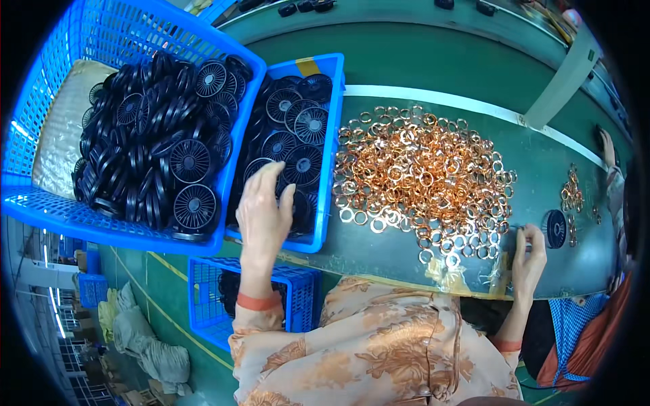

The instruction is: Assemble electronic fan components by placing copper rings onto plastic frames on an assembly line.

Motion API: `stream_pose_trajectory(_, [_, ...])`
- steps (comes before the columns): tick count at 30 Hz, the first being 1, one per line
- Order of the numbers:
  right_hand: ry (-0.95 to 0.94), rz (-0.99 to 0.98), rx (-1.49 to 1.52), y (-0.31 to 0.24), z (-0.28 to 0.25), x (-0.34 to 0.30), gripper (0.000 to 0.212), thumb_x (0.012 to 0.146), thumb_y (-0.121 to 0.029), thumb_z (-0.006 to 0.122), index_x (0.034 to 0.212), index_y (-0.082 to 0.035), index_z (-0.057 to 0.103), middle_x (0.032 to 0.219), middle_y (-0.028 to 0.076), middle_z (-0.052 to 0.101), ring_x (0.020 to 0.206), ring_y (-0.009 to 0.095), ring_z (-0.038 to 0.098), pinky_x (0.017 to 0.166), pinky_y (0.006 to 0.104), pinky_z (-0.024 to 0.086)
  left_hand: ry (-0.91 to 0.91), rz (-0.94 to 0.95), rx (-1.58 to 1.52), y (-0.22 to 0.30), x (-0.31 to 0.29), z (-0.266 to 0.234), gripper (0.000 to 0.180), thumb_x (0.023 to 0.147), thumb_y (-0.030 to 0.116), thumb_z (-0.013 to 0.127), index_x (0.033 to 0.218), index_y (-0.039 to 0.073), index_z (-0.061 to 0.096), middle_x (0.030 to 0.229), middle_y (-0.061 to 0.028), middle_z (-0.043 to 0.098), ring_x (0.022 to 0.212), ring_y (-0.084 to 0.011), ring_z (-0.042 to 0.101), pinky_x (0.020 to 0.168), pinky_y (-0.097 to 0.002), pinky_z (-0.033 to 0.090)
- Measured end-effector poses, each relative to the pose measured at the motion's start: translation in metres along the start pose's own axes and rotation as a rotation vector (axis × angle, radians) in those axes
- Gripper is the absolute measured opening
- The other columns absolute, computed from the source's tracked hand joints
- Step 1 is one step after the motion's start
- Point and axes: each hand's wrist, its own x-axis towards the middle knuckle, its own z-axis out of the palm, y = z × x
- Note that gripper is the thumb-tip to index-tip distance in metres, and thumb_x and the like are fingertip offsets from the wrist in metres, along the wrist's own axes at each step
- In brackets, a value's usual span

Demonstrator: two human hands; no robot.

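My left hand reaches over the smaller blue crate, which holds black round fan grilles. Its thumb and fingers are apart, and nothing shows between them. Near the table's front edge, my right hand has its fingers curled together; whatever they may hold is hidden. Just beyond it to the right, a black round grille lies on the green table. Between my hands, a large heap of shiny copper-coloured rings spreads over the tabletop, with its nearest rings beside my right hand.
A large blue basket full of black grilles stands at the left. Below the table is another blue crate. A pale post rises from the table's far side. At far right, another person's hand appears near a small group of rings.
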Motion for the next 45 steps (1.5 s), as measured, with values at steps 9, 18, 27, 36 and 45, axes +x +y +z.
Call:
stream_pose_trajectory(9, [-0.156,0.475,0.929,-0.029,0.0,-0.018,0.016,0.098,-0.011,0.06,0.113,-0.004,0.059,0.099,0.003,0.065,0.084,0.005,0.06,0.068,0.0154,0.045,-0.235,0.106,0.002,-0.013,0.024,0.033,0.058,0.07,0.015,0.082,0.126,0.015,0.065,0.128,-0.0133,0.064,0.117,-0.0313,0.061,0.098,-0.0395,0.05])
stream_pose_trajectory(18, [-0.443,0.382,1.044,-0.083,0.041,-0.017,0.021,0.095,-0.002,0.062,0.115,0.0,0.064,0.098,0.006,0.069,0.081,0.012,0.07,0.071,0.024,0.059,0.114,-0.158,-0.445,0.013,0.008,0.02,0.021,0.094,0.009,0.064,0.111,-0.005,0.068,0.099,-0.0106,0.072,0.086,-0.0166,0.067,0.076,-0.0291,0.053])
stream_pose_trajectory(27, [-0.457,0.38,1.134,-0.095,0.035,-0.023,0.026,0.096,-0.005,0.064,0.121,0.0,0.062,0.108,0.005,0.068,0.094,0.011,0.068,0.085,0.0263,0.057,-0.5,-0.587,-1.634,0.141,-0.038,0.08,0.027,0.103,0.017,0.055,0.122,-0.001,0.061,0.11,-0.0084,0.067,0.093,-0.0155,0.068,0.08,-0.0324,0.061])
stream_pose_trajectory(36, [-0.42,0.217,0.916,-0.104,0.028,-0.03,0.028,0.091,-0.005,0.069,0.118,0.001,0.064,0.11,0.009,0.067,0.094,0.011,0.068,0.081,0.027,0.057,-0.731,-0.692,-1.82,0.16,-0.049,0.098,0.032,0.105,0.022,0.049,0.125,-0.002,0.058,0.111,-0.011,0.067,0.098,-0.0158,0.069,0.085,-0.0325,0.06])
stream_pose_trajectory(45, [-0.194,-0.464,0.335,-0.115,0.044,-0.019,0.027,0.082,-0.005,0.074,0.108,-0.001,0.068,0.099,0.012,0.066,0.087,0.026,0.068,0.075,0.0359,0.057,-0.698,-0.619,-1.753,0.155,-0.057,0.101,0.027,0.104,0.02,0.051,0.119,0.0,0.061,0.104,-0.0082,0.069,0.091,-0.0129,0.069,0.079,-0.0297,0.06])
